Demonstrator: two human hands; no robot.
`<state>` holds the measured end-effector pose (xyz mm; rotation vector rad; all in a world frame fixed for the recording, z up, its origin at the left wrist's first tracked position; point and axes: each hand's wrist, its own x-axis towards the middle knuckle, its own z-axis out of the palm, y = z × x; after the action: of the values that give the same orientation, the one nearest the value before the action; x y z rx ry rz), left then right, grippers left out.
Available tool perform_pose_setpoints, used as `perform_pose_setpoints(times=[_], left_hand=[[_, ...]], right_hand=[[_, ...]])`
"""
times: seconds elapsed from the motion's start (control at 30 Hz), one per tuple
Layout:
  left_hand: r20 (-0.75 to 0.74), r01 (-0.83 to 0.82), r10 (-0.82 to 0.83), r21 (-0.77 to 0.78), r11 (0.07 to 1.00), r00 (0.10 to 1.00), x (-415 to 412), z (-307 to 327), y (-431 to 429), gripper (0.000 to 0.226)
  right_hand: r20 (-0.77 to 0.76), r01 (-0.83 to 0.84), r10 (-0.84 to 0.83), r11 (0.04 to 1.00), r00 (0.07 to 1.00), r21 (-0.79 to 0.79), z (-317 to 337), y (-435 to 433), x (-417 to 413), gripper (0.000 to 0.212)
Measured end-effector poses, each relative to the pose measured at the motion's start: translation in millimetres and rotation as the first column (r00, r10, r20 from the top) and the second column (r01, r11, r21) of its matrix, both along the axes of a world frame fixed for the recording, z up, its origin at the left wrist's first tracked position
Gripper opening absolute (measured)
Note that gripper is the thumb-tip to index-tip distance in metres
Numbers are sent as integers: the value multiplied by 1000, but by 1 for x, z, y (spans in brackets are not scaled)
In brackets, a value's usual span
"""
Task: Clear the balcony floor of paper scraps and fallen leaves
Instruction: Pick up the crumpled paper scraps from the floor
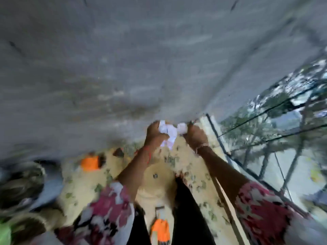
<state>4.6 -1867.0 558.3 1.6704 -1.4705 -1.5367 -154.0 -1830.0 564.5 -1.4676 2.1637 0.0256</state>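
Nearest us, the patterned balcony floor (pixel 85 188) runs beneath our arms, with an orange object (pixel 160 228) lying on it by our feet. The blur hides whether any leaves lie there. Further out, our left hand (pixel 155 133) and right hand (pixel 195 137) meet, each grip closed on the white paper scraps (pixel 169 131), bunched in and between them above the floor. Just right of them the railing (pixel 265 110) opens onto trees. We judge that a loose grip or a gust could send scraps through it. Beyond stands the grey wall (pixel 123 59).
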Motion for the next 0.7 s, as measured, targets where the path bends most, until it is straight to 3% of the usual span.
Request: perform_pose_setpoints(times=[0.03, 0.1, 0.13, 0.2, 0.3, 0.5, 0.7], left_hand=[[-15, -17, 17, 16, 1000, 1000, 0, -9, 7, 42], [-67, 65, -70, -71, 995, 995, 13, 68, 35, 40], [-74, 43, -47, -59, 997, 996, 10, 71, 38, 41], [-93, 188, -197, -98, 977, 976, 17, 137, 75, 39], [-97, 316, -335, -166, 934, 937, 11, 182, 114, 28], [-129, 482, -507, -181, 857, 852, -30, 209, 188, 43], [-126, 680, -705, -196, 707, 697, -88, 229, 318, 32]], right_hand=[[15, -19, 19, 1000, 1000, 6, -4, 5, -3, 45], [23, 74, -72, 992, 997, -101, 78, 50, 6, 46], [10, 102, -102, 986, 995, -129, 88, 53, 3, 39], [11, 216, -218, 955, 976, -203, 164, 114, 19, 32], [-29, 334, -354, 906, 935, -261, 209, 175, 24, 34], [-27, 545, -585, 769, 810, -334, 232, 291, 13, 31], [-11, 709, -767, 598, 641, -374, 232, 448, -5, 30]])
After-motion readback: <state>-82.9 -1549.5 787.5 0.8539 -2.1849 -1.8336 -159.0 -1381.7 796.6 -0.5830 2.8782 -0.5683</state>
